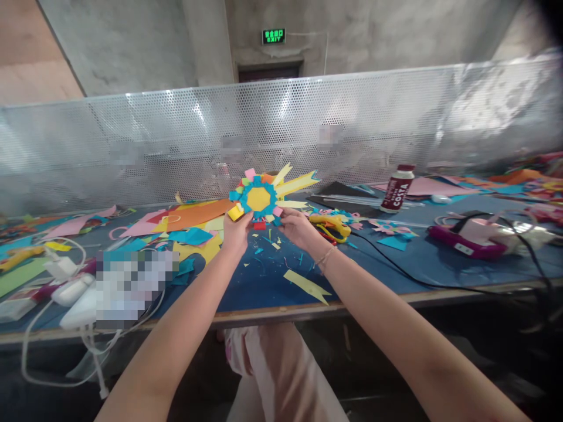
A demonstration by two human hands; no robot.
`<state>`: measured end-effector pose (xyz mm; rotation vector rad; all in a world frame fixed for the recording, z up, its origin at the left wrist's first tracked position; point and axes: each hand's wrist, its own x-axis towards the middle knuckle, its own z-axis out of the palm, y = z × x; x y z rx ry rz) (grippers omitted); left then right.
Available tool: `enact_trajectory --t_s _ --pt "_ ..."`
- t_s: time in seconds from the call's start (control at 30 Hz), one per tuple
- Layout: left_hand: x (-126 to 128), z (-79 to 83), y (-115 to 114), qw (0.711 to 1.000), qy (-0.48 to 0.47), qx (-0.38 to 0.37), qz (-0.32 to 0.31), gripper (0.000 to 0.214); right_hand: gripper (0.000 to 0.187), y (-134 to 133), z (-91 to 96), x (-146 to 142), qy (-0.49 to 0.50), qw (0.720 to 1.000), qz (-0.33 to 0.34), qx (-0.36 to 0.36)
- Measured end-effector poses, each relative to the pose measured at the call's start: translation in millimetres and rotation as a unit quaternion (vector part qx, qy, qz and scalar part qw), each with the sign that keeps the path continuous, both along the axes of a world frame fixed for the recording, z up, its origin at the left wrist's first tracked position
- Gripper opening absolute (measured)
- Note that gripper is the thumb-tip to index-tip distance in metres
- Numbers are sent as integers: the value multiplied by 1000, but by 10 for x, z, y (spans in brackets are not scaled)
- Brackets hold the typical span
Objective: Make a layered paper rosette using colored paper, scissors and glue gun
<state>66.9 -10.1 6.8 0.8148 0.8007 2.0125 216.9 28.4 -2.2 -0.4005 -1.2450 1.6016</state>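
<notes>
Both my hands hold up a round paper craft (259, 199) above the blue table (272, 281). It has a yellow octagon centre, a blue toothed ring and small coloured squares around the rim. My left hand (236, 231) pinches its lower left edge by a yellow piece. My right hand (298, 227) pinches its lower right edge by a pink piece. Yellow paper strips (295, 183) lie just behind the craft.
Cut paper in orange, yellow, pink and blue (189, 225) litters the table. A yellow glue gun (332, 225) lies right of my hands, its black cord running off to the right. A Costa bottle (397, 189) stands further back. White chargers and cables (70, 287) sit at left. A perforated metal screen (281, 129) backs the table.
</notes>
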Motion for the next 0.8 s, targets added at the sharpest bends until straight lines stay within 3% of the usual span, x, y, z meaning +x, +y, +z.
enact_trajectory --t_s 0.17,0.6,0.8 --pt "-45 34 7 998 -65 -8 -15 31 40 -14 -8 -18 4 999 -32 17" --pt "-11 -2 40 987 -151 -29 -49 17 36 -3 -64 -134 -72 960 -228 147" --pt "10 -9 28 990 -124 -35 -49 18 25 13 -67 -136 -87 954 -250 143"
